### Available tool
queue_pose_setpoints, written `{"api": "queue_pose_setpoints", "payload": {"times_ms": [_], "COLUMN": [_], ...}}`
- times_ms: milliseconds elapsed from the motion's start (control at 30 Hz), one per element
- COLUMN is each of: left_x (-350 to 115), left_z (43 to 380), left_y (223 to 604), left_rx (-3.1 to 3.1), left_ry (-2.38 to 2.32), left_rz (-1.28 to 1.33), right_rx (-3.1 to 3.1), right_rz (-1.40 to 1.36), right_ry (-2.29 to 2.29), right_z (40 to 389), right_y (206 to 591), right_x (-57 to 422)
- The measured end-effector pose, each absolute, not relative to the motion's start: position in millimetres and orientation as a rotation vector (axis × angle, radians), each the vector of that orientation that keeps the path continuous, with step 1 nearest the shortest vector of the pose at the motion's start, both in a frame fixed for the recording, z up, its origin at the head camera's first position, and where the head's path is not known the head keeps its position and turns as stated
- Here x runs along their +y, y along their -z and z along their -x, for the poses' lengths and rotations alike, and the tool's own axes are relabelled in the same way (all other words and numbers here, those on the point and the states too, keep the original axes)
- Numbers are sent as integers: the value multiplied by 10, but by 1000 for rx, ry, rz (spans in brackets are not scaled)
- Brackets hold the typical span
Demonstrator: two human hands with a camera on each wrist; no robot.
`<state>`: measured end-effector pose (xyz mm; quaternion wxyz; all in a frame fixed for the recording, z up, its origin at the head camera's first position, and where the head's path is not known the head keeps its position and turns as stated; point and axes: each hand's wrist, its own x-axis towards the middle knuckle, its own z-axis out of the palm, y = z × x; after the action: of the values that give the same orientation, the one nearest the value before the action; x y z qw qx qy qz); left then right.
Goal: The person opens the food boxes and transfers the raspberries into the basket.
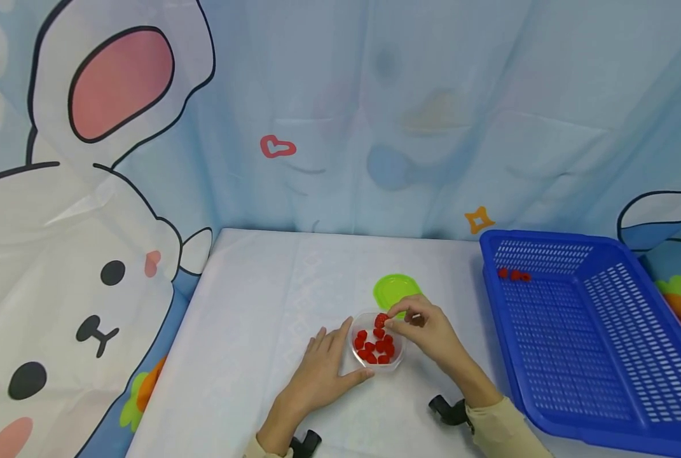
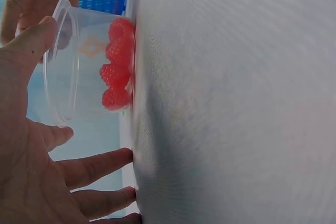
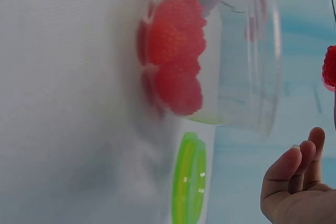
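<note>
A clear plastic tub (image 1: 398,361) stands on the white table, with several red raspberries (image 1: 379,346) in its bottom. My left hand (image 1: 323,375) lies along its left side. In the left wrist view the thumb and index fingertip touch the tub's rim (image 2: 65,66), while the other fingers spread straight down to the cloth. Over the tub's far right edge, my right hand (image 1: 423,324) pinches one raspberry (image 1: 381,320) between thumb and fingers. That raspberry (image 3: 329,67) shows at the edge of the right wrist view, higher than the rim.
A light green lid (image 1: 394,289) lies on the table just behind the tub. To the right stands a large blue basket (image 1: 500,337) with a few small red pieces (image 1: 514,275) in its far left corner. A printed cloth (image 1: 340,114) hangs behind the table.
</note>
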<state>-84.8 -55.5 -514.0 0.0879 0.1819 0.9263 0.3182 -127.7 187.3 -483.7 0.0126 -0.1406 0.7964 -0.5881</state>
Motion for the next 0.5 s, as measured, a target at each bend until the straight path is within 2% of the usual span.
{"api": "queue_pose_setpoints", "payload": {"times_ms": [500], "left_x": [-565], "left_z": [835], "left_y": [5119], "left_rx": [2750], "left_ry": [-957], "left_rz": [-538], "right_rx": [2483], "right_rz": [399], "right_ry": [1926], "right_z": [1157], "right_y": [4350], "right_x": [2008]}}
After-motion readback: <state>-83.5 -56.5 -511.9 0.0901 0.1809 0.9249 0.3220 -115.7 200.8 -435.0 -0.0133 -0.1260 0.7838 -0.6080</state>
